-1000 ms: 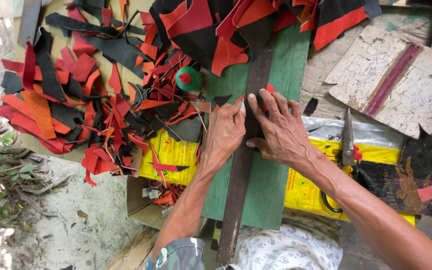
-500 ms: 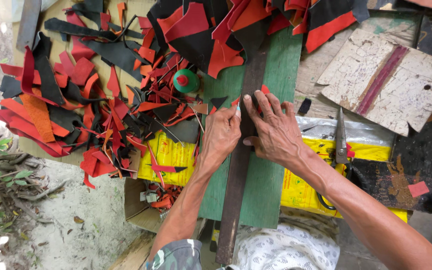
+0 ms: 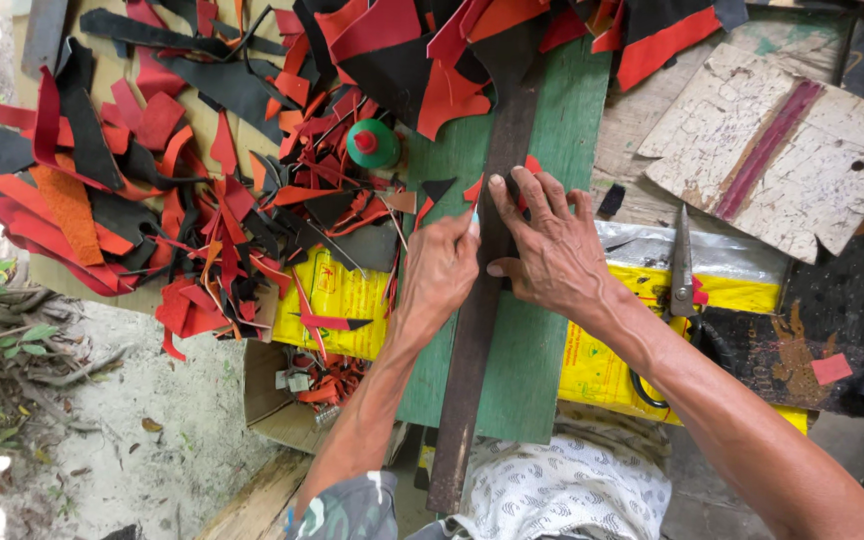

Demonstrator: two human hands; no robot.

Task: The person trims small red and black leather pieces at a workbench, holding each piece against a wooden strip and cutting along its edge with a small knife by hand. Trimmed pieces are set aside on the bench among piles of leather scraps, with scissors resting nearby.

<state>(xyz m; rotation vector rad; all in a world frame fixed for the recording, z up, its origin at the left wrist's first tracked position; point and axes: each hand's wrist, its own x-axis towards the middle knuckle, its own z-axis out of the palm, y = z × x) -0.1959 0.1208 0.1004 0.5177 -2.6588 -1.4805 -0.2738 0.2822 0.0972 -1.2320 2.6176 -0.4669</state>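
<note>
both hands sit almost where they were half a second ago; the left hand [image 3: 439, 275] has only edged a little closer along the dark strip [image 3: 479, 300]. that long dark strip lies lengthwise down the middle of a green board [image 3: 562, 130] on the tabletop [image 3: 642, 120], its far end buried under scraps. the left hand is clenched at the strip's left edge, a small pale blue tip showing at its fingertips; what it grips i cannot tell. the right hand [image 3: 552, 250] lies flat and spread, pressing the strip against the board, grasping nothing. left of the board spreads a heap of red and black scraps [image 3: 182, 200], with a green spool with a red cap [image 3: 373, 143] among them. under the board lies a yellow bag [image 3: 347, 295]. a cardboard box [image 3: 287, 395] below the tabletop edge holds more red scraps. scissors [image 3: 682, 265] rest right of the hands, near a worn white board [image 3: 782, 150].
</note>
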